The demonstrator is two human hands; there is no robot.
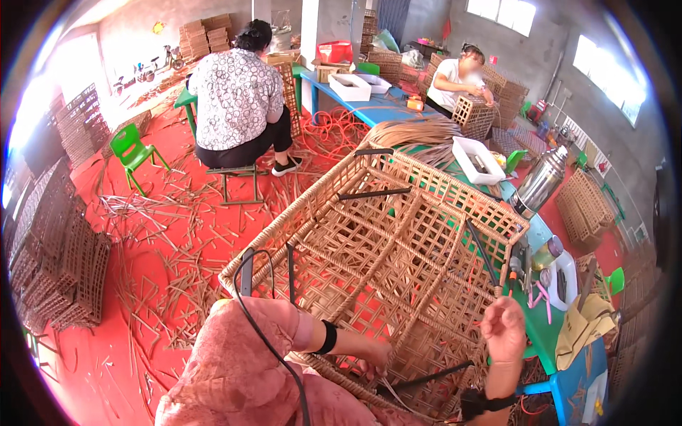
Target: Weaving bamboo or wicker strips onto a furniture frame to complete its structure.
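A large rectangular woven rattan basket [398,234] lies tilted before me, its open lattice divided by thicker ribs. Dark flat strips [374,193] cross its rim and corners. My left hand [375,355] reaches inside near the closest edge, fingers bent down and closed at the weave; what they grip is hidden. Beside them a thin pale strip [399,397] runs off toward the lower right. Raised next to the basket's right side is my right hand [504,330], fingers curled together; anything between them is too small to make out. Both wrists wear black bands.
A green table [541,334] at right holds a steel thermos [540,181], a jar [547,252], pink-handled scissors [541,302] and white trays [477,161]. Two people sit working farther off. Rattan scraps litter the red floor [192,245]; stacked baskets [57,248] stand left. A black cable [266,341] crosses my sleeve.
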